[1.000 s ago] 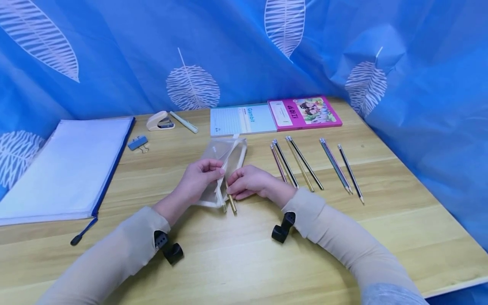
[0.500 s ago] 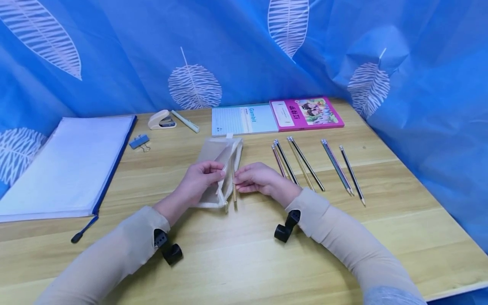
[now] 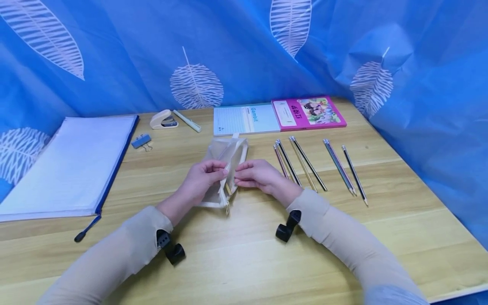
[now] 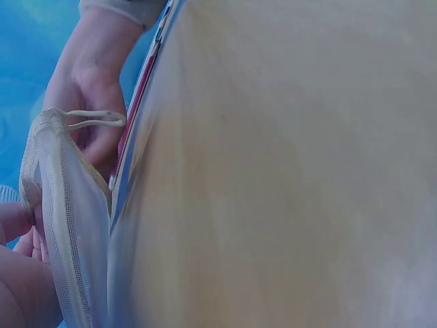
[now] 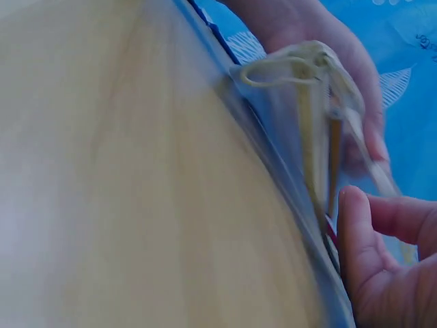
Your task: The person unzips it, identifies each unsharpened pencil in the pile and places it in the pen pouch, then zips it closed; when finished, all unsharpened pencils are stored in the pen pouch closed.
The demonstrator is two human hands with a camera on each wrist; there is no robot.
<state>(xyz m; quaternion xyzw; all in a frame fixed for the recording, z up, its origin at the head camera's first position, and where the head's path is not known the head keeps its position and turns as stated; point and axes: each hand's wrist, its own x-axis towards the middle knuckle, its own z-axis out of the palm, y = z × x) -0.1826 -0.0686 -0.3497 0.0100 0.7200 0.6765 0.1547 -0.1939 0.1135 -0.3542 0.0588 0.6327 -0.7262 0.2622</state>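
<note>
A sheer mesh zip pouch (image 3: 215, 192) lies on the table, its mouth parted. My left hand (image 3: 202, 180) pinches the near lip of the mouth between thumb and finger; this hand (image 4: 27, 287) also shows at the left wrist view's lower left. Inside the mouth, a gold pencil (image 3: 228, 189) lies partly hidden by the lip; the right wrist view shows a pencil (image 5: 334, 160) within the mesh. At the pouch's right edge is my right hand (image 3: 259, 176), fingers bent, thumb close to the forefinger (image 5: 396, 215). Whether it grips the edge is hidden.
Several striped and gold pencils (image 3: 301, 163) lie right of the pouch. Behind stand a blue notebook (image 3: 232, 123) and a pink notebook (image 3: 287, 116). A stapler (image 3: 162, 120), a pale green pen (image 3: 187, 120) and a binder clip (image 3: 141, 140) sit back left, near a white zip folder (image 3: 72, 169).
The gold pencil, held in my right hand outside the mouth earlier, now lies inside the pouch. My right hand has shifted slightly up; the left keeps its pinch.
</note>
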